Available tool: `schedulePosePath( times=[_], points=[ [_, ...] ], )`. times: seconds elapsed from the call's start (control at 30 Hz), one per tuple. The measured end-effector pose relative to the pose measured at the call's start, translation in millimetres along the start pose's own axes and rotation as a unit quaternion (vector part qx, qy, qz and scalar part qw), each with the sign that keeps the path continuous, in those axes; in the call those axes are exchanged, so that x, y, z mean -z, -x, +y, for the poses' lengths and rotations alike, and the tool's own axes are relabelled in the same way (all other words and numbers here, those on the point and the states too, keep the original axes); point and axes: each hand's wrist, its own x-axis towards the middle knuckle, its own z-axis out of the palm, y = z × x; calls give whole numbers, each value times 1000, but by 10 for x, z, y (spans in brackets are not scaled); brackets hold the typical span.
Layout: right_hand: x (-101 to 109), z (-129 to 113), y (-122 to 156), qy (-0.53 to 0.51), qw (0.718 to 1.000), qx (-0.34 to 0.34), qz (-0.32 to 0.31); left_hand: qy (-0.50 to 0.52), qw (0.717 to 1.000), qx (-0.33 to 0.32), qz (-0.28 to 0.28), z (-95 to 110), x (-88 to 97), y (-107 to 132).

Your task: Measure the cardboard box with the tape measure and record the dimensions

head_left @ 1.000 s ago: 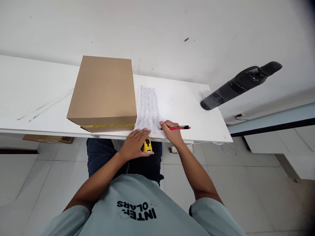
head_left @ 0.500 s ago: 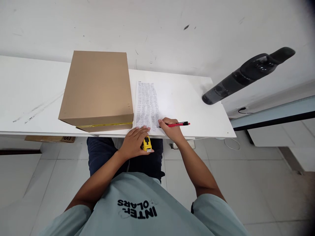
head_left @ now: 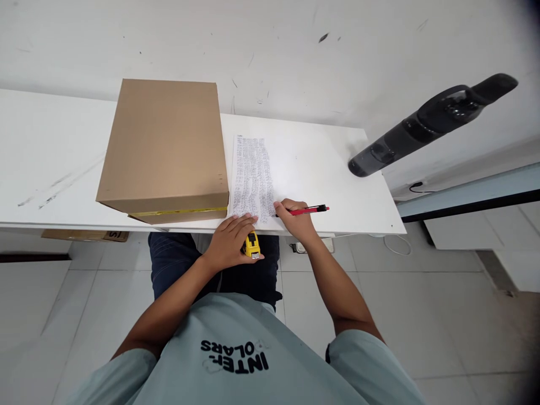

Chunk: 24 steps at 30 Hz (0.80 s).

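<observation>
A red pen point(head_left: 312, 210) with a black clip is pinched in my right hand point(head_left: 296, 218), its tip by the lower right of a paper sheet point(head_left: 252, 177). Dense handwriting covers the sheet, which lies flat on the white table. At the table's front edge, my left hand point(head_left: 230, 239) is wrapped around a yellow tape measure point(head_left: 252, 246), with its fingertips over the sheet's bottom edge. Just left of the paper stands a closed cardboard box point(head_left: 164, 140), with a yellow strip point(head_left: 181, 212) along its front side.
A black handheld vacuum point(head_left: 405, 135) stands near the right end of the white table point(head_left: 324, 163). Behind the table rises a marked white wall point(head_left: 270, 50). Below the table on the left lies another piece of cardboard point(head_left: 84, 235).
The camera view has shifted slightly, so the box and table sit a little higher in it. Both hands keep their holds; the right hand with the pen has moved very slightly.
</observation>
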Motion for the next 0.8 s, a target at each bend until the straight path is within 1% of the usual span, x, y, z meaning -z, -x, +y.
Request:
schedulePosePath(
  times=[0.17,0.43,0.63,0.8],
  points=[
    [-1,2,5,0,1000,2,14,-10,1000,-11,15,-2,-15,2],
    [16,18,-9,-5,1000,4,9,-5,1000,5,-12,0,2,3],
    [23,12,-2,-7,1000,-2,11,-9,1000,-5,8,-1,-12,9],
    [18,-13,12,2,1000,-5,20,-4,1000,1,-1,1,-45,28]
  ],
)
